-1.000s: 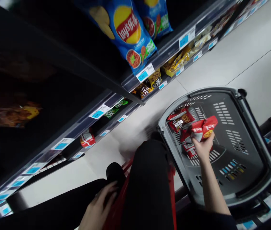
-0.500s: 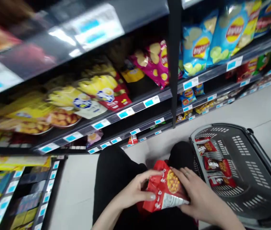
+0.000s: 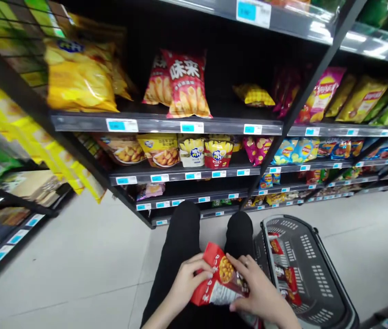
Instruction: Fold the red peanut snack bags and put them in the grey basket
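Over my lap, a red snack bag (image 3: 227,270) with a picture of round golden pieces is held between both hands. My left hand (image 3: 191,279) pinches its left side, thumb and fingers on the red edge. Across the right end of the bag lies my right hand (image 3: 253,285), fingers over the top and thumb below. To the right of my knees stands a dark grey shopping basket (image 3: 308,269). Several red snack packets (image 3: 288,276) lie in it, along its left side.
Ahead stands a shelf unit (image 3: 166,124) with bagged snacks on several levels, among them yellow chip bags (image 3: 80,77) and red-and-white bags (image 3: 188,84). A lower side shelf (image 3: 18,235) runs along the left. Pale floor tiles (image 3: 87,256) lie between.
My view has tilted up and shows more of the upper shelves. Both hands still hold the red snack bag over my lap, and the basket stays at my right.
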`<state>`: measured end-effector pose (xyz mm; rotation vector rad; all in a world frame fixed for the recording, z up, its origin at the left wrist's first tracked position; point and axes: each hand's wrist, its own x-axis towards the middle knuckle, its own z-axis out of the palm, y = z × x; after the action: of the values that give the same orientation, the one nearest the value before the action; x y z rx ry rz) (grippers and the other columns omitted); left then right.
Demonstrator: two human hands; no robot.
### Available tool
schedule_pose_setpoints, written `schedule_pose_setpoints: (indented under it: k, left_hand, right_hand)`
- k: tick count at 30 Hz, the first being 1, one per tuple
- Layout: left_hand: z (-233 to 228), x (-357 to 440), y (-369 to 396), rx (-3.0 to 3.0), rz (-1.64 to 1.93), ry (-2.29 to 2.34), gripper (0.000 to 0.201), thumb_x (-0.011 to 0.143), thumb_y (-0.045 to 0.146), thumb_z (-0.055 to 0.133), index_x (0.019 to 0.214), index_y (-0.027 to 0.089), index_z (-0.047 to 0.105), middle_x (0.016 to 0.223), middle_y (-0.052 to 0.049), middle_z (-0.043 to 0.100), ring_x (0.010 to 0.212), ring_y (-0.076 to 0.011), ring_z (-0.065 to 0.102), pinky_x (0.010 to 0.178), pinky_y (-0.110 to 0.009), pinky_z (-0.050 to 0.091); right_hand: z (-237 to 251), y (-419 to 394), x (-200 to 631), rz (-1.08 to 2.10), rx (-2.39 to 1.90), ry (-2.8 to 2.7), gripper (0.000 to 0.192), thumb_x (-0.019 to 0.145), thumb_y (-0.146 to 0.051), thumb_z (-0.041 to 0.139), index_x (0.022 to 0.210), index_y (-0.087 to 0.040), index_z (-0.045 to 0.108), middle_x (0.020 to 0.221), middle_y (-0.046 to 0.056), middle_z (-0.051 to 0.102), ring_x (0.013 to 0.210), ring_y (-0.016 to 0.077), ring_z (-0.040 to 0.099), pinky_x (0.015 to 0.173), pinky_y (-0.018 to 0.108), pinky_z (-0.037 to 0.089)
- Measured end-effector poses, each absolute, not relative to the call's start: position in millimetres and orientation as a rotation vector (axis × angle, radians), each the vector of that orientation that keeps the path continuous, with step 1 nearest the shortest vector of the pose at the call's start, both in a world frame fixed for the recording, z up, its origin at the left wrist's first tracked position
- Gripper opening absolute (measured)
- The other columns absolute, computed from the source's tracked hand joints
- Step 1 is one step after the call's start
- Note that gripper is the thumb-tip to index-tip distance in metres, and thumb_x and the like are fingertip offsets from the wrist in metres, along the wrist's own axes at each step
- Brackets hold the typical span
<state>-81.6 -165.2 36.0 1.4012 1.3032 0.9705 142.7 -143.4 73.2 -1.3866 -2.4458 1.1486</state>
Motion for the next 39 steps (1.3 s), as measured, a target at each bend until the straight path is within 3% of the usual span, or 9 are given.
schedule_pose_setpoints:
  k: [5,13,19,23,26,29,33,36,39]
  left_hand:
    - [29.4,-73.5,-158.7,1.332,1.117,1.209,0.014,0.076,0.025,0.058,0.065,0.017,0.06,0.107,-0.006,0.056,0.099,-0.0217,0.055,0.089,-0.031,0.041]
    - [13.2,-86.1,-156.7,1.306,1.23,1.331,0.018,0.077,0.031,0.059,0.067,0.016,0.06,0.113,-0.007,0.04,0.108,-0.0227,0.047,0.096,-0.033,0.036]
    - [-18.7,-105.0,-156.7,1.329,1.276,1.439,0.02,0.073,0.033,0.065,0.063,0.016,0.061,0.101,-0.005,0.038,0.101,-0.02,0.047,0.096,-0.035,0.035]
    - [-39.0,-110.4,-153.7,1.279,1.244,1.56,0.017,0.069,0.029,0.069,0.062,0.015,0.062,0.09,-0.003,0.041,0.091,-0.0177,0.05,0.092,-0.037,0.039]
    - [-29.5,-116.3,-155.6,1.427,1.163,1.687,0.012,0.074,0.024,0.064,0.065,0.015,0.063,0.097,-0.004,0.047,0.095,-0.0187,0.051,0.091,-0.039,0.041]
    - [-5.5,-120.4,-155.7,1.973,0.938,1.618,0.011,0.081,0.021,0.056,0.088,0.019,0.064,0.122,-0.006,0.048,0.12,-0.0239,0.039,0.101,-0.043,0.033]
    - [5.8,-116.2,-137.2,2.692,0.635,1.266,0.03,0.088,0.014,0.044,0.116,0.017,0.052,0.124,-0.005,0.055,0.124,-0.0154,0.039,0.105,-0.031,0.032]
    - [-6.2,-111.0,-115.7,2.938,0.58,1.203,0.025,0.088,0.011,0.04,0.107,0.012,0.058,0.111,-0.006,0.064,0.112,-0.0126,0.052,0.097,-0.023,0.041]
    - [-17.9,-105.7,-100.3,2.975,0.551,1.196,0.02,0.087,0.011,0.042,0.093,0.012,0.061,0.102,-0.007,0.067,0.103,-0.0141,0.057,0.092,-0.023,0.044]
  right_hand:
    - [75.9,-150.0,155.1,0.914,-1.351,-2.436,0.054,0.081,-0.035,0.055,0.132,-0.033,0.039,0.114,0.005,0.052,0.108,0.0236,0.046,0.097,0.04,0.035]
    - [22.9,-152.2,144.1,0.169,-1.132,-2.385,0.033,0.088,-0.016,0.04,0.115,-0.027,0.056,0.106,0.008,0.06,0.098,0.0231,0.055,0.083,0.041,0.044]
    - [4.6,-134.2,125.1,-0.031,-0.802,-2.397,0.02,0.087,-0.012,0.042,0.094,-0.017,0.06,0.08,0.006,0.063,0.076,0.0179,0.053,0.068,0.031,0.04]
    - [1.5,-119.8,114.2,-0.024,-0.745,-2.504,0.023,0.089,-0.011,0.038,0.082,-0.016,0.059,0.069,0.004,0.057,0.066,0.0158,0.047,0.062,0.029,0.035]
    - [-4.7,-110.9,109.1,-0.039,-0.706,-2.549,0.025,0.089,-0.01,0.036,0.079,-0.016,0.058,0.068,0.004,0.055,0.066,0.0166,0.046,0.063,0.029,0.033]
    - [-15.2,-102.4,104.9,-0.005,-0.697,-2.571,0.025,0.089,-0.011,0.036,0.073,-0.018,0.055,0.067,0.003,0.053,0.066,0.0169,0.045,0.064,0.029,0.032]
    - [-30.5,-88.6,99.4,-0.058,-0.65,-2.573,0.027,0.089,-0.012,0.032,0.076,-0.018,0.055,0.069,0.004,0.052,0.065,0.0173,0.044,0.063,0.03,0.031]
    - [-37.2,-79.1,99.7,-0.083,-0.67,-2.561,0.031,0.089,-0.011,0.028,0.079,-0.018,0.056,0.069,0.004,0.052,0.064,0.0177,0.045,0.064,0.031,0.031]
    - [-39.0,-74.4,106.3,-0.017,-0.741,-2.587,0.031,0.089,-0.01,0.028,0.084,-0.018,0.058,0.076,0.006,0.056,0.069,0.0189,0.047,0.068,0.033,0.034]
